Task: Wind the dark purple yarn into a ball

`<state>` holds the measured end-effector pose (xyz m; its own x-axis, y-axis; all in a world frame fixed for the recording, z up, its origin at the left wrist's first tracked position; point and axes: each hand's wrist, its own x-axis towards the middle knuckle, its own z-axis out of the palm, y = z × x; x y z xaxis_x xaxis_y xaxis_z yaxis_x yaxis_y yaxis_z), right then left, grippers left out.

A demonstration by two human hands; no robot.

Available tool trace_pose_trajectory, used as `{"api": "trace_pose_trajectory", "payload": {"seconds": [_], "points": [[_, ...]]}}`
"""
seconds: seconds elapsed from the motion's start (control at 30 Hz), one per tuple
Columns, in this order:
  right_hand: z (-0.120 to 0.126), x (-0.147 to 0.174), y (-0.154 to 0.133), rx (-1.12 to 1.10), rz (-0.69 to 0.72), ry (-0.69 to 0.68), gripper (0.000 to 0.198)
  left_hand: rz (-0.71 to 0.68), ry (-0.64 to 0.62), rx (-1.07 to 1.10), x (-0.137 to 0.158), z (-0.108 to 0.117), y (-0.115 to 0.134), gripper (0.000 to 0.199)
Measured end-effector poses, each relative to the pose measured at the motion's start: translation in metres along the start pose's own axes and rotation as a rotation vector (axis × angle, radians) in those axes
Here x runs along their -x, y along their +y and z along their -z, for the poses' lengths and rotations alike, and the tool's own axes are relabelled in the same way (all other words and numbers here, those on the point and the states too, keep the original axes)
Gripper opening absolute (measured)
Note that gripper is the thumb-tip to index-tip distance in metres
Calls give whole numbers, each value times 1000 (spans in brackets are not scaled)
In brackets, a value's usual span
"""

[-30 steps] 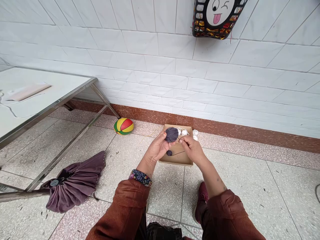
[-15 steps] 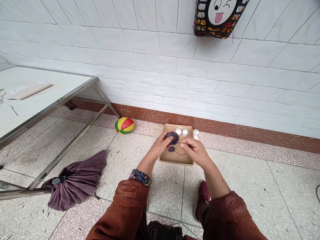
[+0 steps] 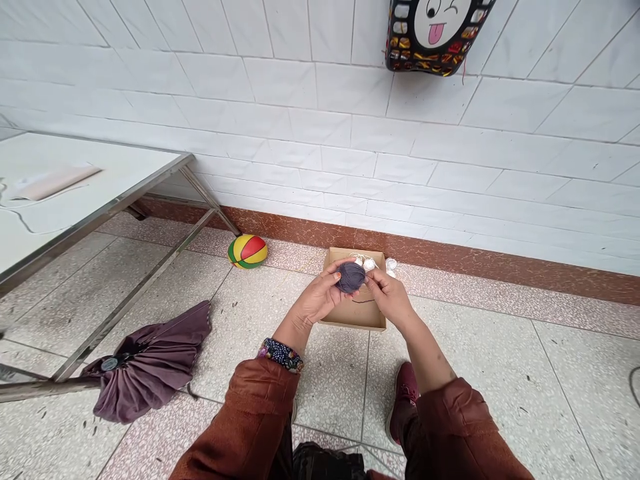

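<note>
A dark purple-grey ball of yarn (image 3: pixel 351 277) rests in my left hand (image 3: pixel 319 296), whose fingers and thumb close around it. At the ball's right side, my right hand (image 3: pixel 387 293) pinches at its yarn strand, though the strand is hard to see between the fingertips. Below both hands a shallow cardboard box (image 3: pixel 353 322) lies on the floor. White yarn balls (image 3: pixel 369 264) sit in its far part, partly behind my left fingers. A dark strand of yarn (image 3: pixel 363 301) runs across the box; the smaller dark ball is hidden behind my left hand.
White yarn balls (image 3: pixel 391 265) lie just right of the box. A coloured ball (image 3: pixel 248 251) rests by a metal-framed table (image 3: pixel 150 170) on the left. A folded purple umbrella (image 3: pixel 155 363) lies on the floor. A black basket (image 3: pixel 425 63) hangs on the tiled wall.
My left hand has turned, bringing the yarn ball slightly right and more into view. My right hand has come closer to the ball. The small dark ball has gone out of sight.
</note>
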<state>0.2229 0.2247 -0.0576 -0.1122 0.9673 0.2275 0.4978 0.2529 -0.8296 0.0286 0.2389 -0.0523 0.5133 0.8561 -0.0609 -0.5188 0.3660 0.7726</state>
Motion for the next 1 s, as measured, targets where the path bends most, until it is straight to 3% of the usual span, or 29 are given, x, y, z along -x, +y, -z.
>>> {"api": "trace_pose_trajectory", "payload": {"seconds": [0.23,0.33,0.47,0.53,0.67,0.8,0.9,1.0], "points": [[-2,3,-2,42,19,-64,23,-56,84,-14,-2,0,3,54],[1,5,-10,32,89,-124,21,-92,183,-166,-4,0,5,52],[8,8,-26,-20,232,-324,21,-117,314,-486,-8,7,2,50],[12,8,-31,-33,276,-345,22,-98,259,-588,-9,11,-1,53],[19,5,-27,-6,320,-208,22,-42,-1,-674,-6,11,-6,66],[19,1,-10,-11,258,-22,17,34,-199,-535,0,2,-6,87],[14,0,1,-19,108,48,18,86,-241,-343,4,-2,-4,87],[10,0,8,8,16,26,22,17,-178,-192,5,0,-1,66]]}}
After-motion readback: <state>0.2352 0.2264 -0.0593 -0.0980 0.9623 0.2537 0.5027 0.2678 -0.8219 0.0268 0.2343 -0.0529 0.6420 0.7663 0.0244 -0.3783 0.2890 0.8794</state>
